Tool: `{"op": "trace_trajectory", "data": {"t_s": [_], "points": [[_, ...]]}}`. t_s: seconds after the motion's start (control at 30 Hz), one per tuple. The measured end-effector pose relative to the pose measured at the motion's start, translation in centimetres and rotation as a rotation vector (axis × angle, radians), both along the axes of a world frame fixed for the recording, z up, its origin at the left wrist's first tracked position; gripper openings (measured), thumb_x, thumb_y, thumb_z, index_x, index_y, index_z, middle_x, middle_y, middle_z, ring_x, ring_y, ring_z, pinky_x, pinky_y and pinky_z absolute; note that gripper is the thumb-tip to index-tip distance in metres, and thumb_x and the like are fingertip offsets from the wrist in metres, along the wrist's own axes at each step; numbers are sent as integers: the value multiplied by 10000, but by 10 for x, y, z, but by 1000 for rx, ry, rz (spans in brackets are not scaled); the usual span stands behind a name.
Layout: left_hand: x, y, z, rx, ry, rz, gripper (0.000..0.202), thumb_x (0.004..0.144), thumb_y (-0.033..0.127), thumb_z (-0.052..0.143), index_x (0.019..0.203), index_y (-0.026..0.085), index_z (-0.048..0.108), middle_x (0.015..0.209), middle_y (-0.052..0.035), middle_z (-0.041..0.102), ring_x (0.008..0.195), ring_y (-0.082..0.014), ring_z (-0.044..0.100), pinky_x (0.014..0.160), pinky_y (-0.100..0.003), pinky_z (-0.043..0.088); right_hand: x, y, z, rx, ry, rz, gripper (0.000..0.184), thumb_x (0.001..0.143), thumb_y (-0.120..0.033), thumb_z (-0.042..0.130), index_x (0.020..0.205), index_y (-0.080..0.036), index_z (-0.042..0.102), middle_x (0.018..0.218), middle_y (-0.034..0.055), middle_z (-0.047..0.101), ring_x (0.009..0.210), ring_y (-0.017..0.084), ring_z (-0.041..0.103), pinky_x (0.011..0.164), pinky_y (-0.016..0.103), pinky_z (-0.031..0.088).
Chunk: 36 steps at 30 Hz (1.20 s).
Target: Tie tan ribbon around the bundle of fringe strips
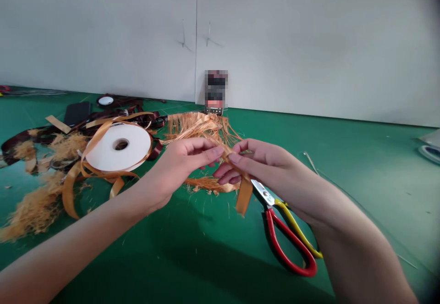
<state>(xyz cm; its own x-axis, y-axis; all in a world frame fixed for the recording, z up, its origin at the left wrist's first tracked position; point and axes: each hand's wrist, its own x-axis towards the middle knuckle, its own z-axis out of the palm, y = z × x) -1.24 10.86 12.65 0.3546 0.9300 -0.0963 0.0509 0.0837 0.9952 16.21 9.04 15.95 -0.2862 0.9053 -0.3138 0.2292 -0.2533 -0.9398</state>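
Observation:
Between thumb and fingers, my left hand (187,164) pinches one part of a gold-orange ribbon (244,196). Close beside it, my right hand (264,159) pinches the same ribbon, whose flat end hangs down below the fingers. Frayed ribbon pieces (192,125) with long loose threads lie just beyond my hands, and more threads (206,184) lie beneath them. A pair of scissors (275,203) with one red and one yellow handle rests on the table under my right wrist, its blade tips hidden by the hand.
A white ribbon spool (118,148) lies at the left with loops of gold ribbon. Fluffy thread heaps (37,203), dark brown ribbon (20,141) and a black flat object (77,113) surround it. A phone-like object (216,93) leans on the white wall (292,42). The table (154,258) is green.

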Motion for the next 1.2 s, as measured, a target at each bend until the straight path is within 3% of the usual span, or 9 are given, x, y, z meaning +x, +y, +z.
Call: {"op": "trace_trajectory", "data": {"t_s": [0.17,0.37,0.53,0.77,1.03,1.2], "points": [[-1,3,11,105,176,-53,183,816,400,681,800,221,716,796,22,668,776,-125,568,687,-231,406,6,0,-1,161,-150,-18,261,860,-444,588,758,-204,587,741,-6,550,718,123,509,584,260,382],[2,-1,13,102,193,-71,150,781,351,723,758,205,698,718,37,644,697,-101,562,615,-199,414,7,1,-8,232,-32,-25,224,873,-385,594,779,-182,593,753,-9,527,721,112,467,609,268,333],[2,1,10,120,87,4,130,780,357,743,775,234,702,775,57,688,769,-79,612,683,-152,447,5,1,-9,140,59,-58,244,912,-371,554,781,-165,554,729,-24,484,682,97,418,628,269,340],[0,1,11,79,1,-78,71,801,304,735,783,240,710,801,59,716,808,-80,647,723,-146,476,5,0,-7,120,116,-14,329,849,-485,628,780,-170,563,752,-31,518,714,97,451,669,260,370],[0,0,6,16,-38,-31,95,793,335,745,819,252,705,830,67,690,832,-79,615,739,-163,446,9,2,-6,109,166,-75,232,729,-362,773,746,-157,665,749,-14,622,734,95,537,698,236,422],[2,-2,4,-21,-119,0,135,812,330,725,744,231,663,791,72,604,804,-76,542,738,-179,404,8,2,-6,84,219,-134,146,640,-228,831,719,-184,716,747,-14,697,722,99,608,700,230,473]]}}
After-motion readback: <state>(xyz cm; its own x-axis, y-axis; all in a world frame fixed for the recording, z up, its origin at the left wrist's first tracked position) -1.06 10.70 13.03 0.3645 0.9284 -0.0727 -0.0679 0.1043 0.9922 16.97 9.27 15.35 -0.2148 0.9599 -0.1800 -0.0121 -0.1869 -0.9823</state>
